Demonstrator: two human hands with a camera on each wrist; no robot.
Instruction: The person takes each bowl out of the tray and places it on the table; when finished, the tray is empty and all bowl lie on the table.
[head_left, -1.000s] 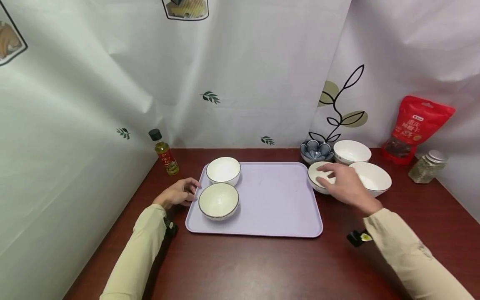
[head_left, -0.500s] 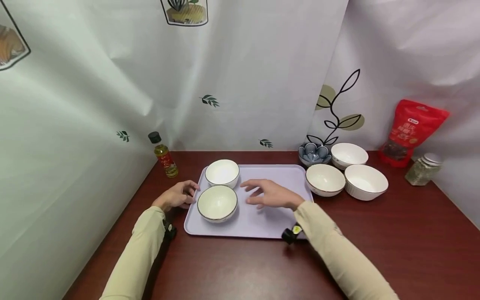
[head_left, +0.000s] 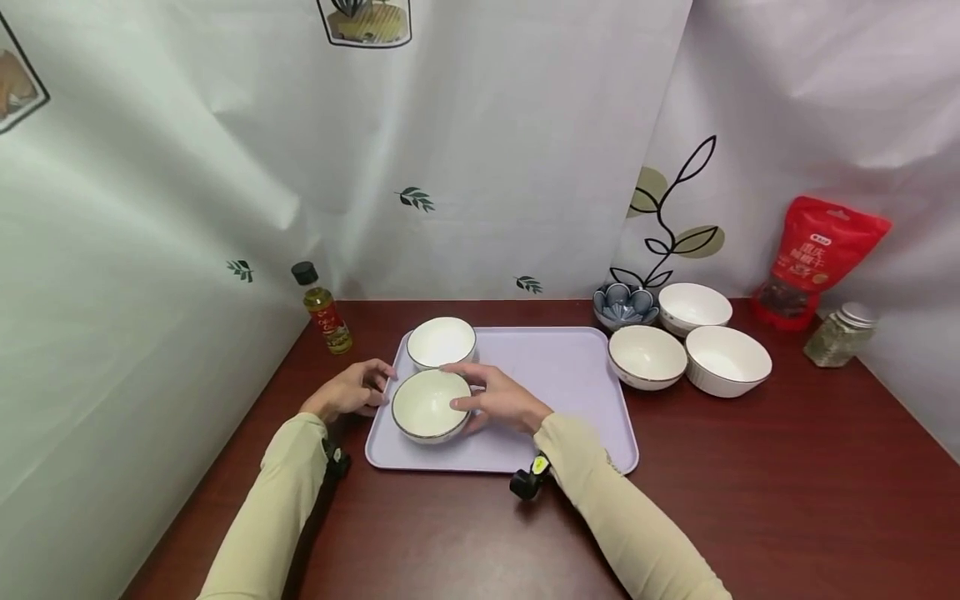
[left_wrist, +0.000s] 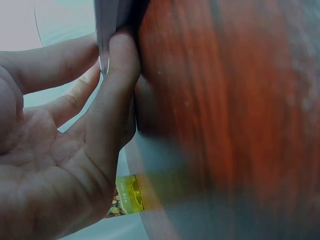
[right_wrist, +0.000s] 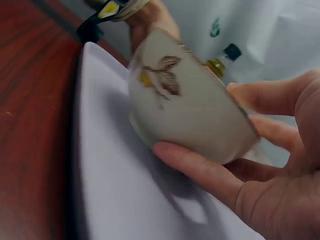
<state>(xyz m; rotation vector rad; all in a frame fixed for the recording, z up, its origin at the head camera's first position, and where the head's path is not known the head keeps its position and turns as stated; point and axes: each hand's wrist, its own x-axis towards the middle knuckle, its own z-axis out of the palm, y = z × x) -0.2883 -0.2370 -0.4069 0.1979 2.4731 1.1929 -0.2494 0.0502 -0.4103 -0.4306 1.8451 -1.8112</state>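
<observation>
A lavender tray (head_left: 555, 367) lies on the table with two white, dark-rimmed bowls at its left end. My left hand (head_left: 347, 392) pinches the tray's left rim between thumb and fingers, as the left wrist view shows close up. The front bowl (head_left: 425, 406) is in the grip of my right hand (head_left: 504, 400), thumb over its right rim and fingers along its outer side. A brown leaf and yellow flower pattern marks that bowl's side (right_wrist: 182, 110) in the right wrist view. Directly behind it sits the back bowl (head_left: 441, 342), partly hidden.
Right of the tray stand a cream bowl (head_left: 647, 358), a ribbed white bowl (head_left: 726, 362), another white bowl (head_left: 693, 307) and a blue petal-shaped bowl (head_left: 625, 307). Farther right are a red pouch (head_left: 817, 258) and a spice jar (head_left: 842, 336). An oil bottle (head_left: 325, 312) stands at back left.
My right hand has come left from the cream bowl, across the tray, and now grips the front bowl. The left hand has stayed at the tray's rim.
</observation>
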